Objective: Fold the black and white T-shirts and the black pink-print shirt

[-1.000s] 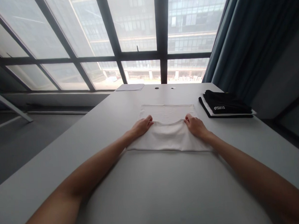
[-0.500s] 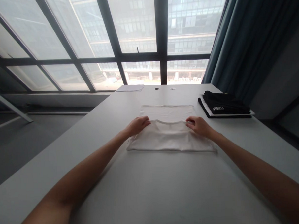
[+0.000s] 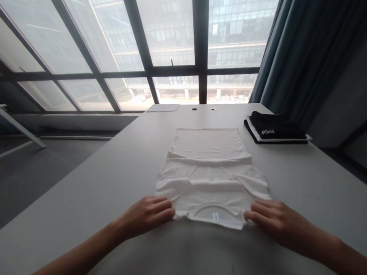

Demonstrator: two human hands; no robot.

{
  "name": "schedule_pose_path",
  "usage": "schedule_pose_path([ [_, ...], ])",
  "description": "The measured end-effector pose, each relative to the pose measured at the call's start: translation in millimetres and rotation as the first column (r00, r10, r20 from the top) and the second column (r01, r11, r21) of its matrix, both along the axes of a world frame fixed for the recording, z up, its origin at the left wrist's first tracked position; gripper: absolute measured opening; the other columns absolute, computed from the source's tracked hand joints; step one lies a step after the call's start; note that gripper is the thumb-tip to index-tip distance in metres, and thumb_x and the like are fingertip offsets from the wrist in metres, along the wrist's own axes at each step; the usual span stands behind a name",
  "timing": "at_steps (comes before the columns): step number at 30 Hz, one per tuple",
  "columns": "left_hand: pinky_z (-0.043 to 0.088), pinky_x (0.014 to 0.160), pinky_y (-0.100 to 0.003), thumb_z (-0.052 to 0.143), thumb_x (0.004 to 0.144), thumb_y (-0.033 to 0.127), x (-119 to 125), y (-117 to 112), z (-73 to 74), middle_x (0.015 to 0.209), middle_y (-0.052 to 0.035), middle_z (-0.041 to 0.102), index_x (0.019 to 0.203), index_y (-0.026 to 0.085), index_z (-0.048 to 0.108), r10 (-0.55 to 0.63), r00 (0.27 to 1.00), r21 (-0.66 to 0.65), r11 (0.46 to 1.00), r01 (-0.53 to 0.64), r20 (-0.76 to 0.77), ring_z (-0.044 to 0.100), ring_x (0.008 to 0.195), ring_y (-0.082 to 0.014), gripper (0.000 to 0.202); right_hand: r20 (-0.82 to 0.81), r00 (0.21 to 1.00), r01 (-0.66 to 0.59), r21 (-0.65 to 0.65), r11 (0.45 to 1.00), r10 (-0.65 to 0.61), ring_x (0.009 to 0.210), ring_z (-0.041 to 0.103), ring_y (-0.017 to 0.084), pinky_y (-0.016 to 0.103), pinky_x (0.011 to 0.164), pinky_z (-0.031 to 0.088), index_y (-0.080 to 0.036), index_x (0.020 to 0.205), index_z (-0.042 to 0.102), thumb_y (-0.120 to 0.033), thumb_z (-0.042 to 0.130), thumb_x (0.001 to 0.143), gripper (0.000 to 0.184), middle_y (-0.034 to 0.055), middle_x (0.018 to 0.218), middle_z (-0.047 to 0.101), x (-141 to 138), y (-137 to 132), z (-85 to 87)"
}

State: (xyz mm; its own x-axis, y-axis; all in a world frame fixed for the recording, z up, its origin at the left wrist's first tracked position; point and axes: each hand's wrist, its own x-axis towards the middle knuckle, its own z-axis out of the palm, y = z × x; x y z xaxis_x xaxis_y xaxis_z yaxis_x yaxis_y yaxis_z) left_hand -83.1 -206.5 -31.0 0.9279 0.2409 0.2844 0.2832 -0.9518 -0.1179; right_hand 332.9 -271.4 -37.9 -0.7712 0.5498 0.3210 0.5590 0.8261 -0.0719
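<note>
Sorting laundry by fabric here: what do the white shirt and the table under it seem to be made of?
The white shirt looks like thin, soft knit cotton or a cotton blend: matte, limp, with small creases and a ribbed-looking collar near the hands. The table seems a smooth matte laminate, pale grey, with faint window sheen; its core cannot be told.

shirt [image 3: 209, 173]: soft white cloth, matt, lightly creased | table [image 3: 112, 177]: smooth matt grey | stack [image 3: 274, 127]: black matt cloth | curtain [image 3: 304, 47]: matt pleated cloth
</note>
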Motion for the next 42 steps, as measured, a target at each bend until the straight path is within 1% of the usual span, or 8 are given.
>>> schedule_pose_path([
  [11,0.043,0.056,-0.027,0.043,0.102,0.014,-14,-39,-11.2,0.073,-0.0031,0.057,0.095,0.018,0.056,-0.021,0.997,-0.133,0.991,0.030,0.071,0.052,0.062,-0.0154,0.016,0.005,1.000,-0.004,0.025,1.000,0.004,0.072,0.059,0.018,0.030,0.067,0.047,-0.018,0.119,0.060,-0.014,0.045,0.100,0.025,0.0050,0.084,0.063,-3,-44,-11.6],
  [15,0.055,0.080,-0.034,0.049,0.101,0.022,-20,-42,-18.7,0.096,-0.0118,0.067,0.115,0.017,0.060,0.008,0.990,-0.161,0.987,0.016,0.144,0.063,0.087,-0.0216,0.018,-0.043,0.988,0.155,0.117,0.981,-0.151,0.103,0.063,0.028,0.043,0.089,0.052,-0.018,0.135,0.056,-0.012,0.046,0.093,0.043,0.0141,0.113,0.067,10,-49,-19.4],
  [18,0.053,0.099,-0.043,0.057,0.096,0.023,-25,-43,-20.1,0.118,-0.0173,0.066,0.133,0.017,0.055,0.086,0.989,-0.203,0.977,-0.060,0.123,0.061,0.113,-0.0276,0.037,-0.054,0.959,0.282,0.137,0.950,-0.277,0.114,0.061,0.031,0.048,0.094,0.052,-0.015,0.137,0.056,-0.015,0.050,0.090,0.047,0.0176,0.127,0.064,24,-52,-29.2],
  [24,0.055,0.100,-0.034,0.046,0.101,0.014,-34,-44,-19.5,0.121,-0.0150,0.070,0.131,0.019,0.059,0.044,0.977,-0.284,0.959,0.018,0.209,0.065,0.118,-0.0231,0.033,-0.091,0.980,0.191,0.147,0.971,-0.179,0.104,0.069,0.025,0.041,0.089,0.056,-0.020,0.119,0.068,-0.012,0.048,0.093,0.033,0.0117,0.113,0.074,34,-59,-36.0],
  [29,0.059,0.088,-0.029,0.045,0.102,0.017,-41,-48,-18.0,0.110,-0.0143,0.074,0.128,0.020,0.062,0.069,0.965,-0.397,0.917,0.040,0.255,0.072,0.102,-0.0221,0.031,-0.139,0.984,0.118,0.070,0.990,-0.108,0.091,0.072,0.024,0.037,0.082,0.058,-0.021,0.119,0.067,-0.011,0.046,0.095,0.034,0.0103,0.100,0.077,35,-66,-24.2],
  [34,0.057,0.084,-0.026,0.048,0.102,0.019,-47,-47,-12.6,0.102,-0.0113,0.075,0.121,0.022,0.067,0.168,0.948,-0.535,0.845,0.003,0.271,0.073,0.092,-0.0200,0.027,-0.178,0.978,0.091,-0.117,0.989,-0.110,0.076,0.072,0.022,0.031,0.070,0.058,-0.027,0.111,0.071,-0.017,0.047,0.096,0.030,0.0077,0.087,0.076,43,-69,-1.5],
  [38,0.056,0.075,-0.022,0.052,0.100,0.021,-43,-34,9.6,0.094,-0.0073,0.077,0.113,0.024,0.073,0.251,0.933,-0.568,0.821,-0.065,0.257,0.074,0.081,-0.0173,0.025,-0.220,0.954,0.158,-0.211,0.965,-0.205,0.080,0.073,0.024,0.032,0.071,0.059,-0.030,0.105,0.073,-0.027,0.055,0.095,0.021,0.0075,0.090,0.076,54,-58,20.7],
  [42,0.051,0.059,-0.018,0.055,0.097,0.030,-32,2,45.6,0.084,-0.0041,0.077,0.103,0.020,0.077,0.375,0.903,-0.571,0.797,-0.197,0.211,0.070,0.064,-0.0142,0.025,-0.245,0.900,0.258,-0.365,0.894,-0.360,0.081,0.072,0.024,0.031,0.069,0.058,-0.026,0.101,0.075,-0.038,0.055,0.097,0.023,0.0073,0.092,0.076,63,-13,49.9],
])
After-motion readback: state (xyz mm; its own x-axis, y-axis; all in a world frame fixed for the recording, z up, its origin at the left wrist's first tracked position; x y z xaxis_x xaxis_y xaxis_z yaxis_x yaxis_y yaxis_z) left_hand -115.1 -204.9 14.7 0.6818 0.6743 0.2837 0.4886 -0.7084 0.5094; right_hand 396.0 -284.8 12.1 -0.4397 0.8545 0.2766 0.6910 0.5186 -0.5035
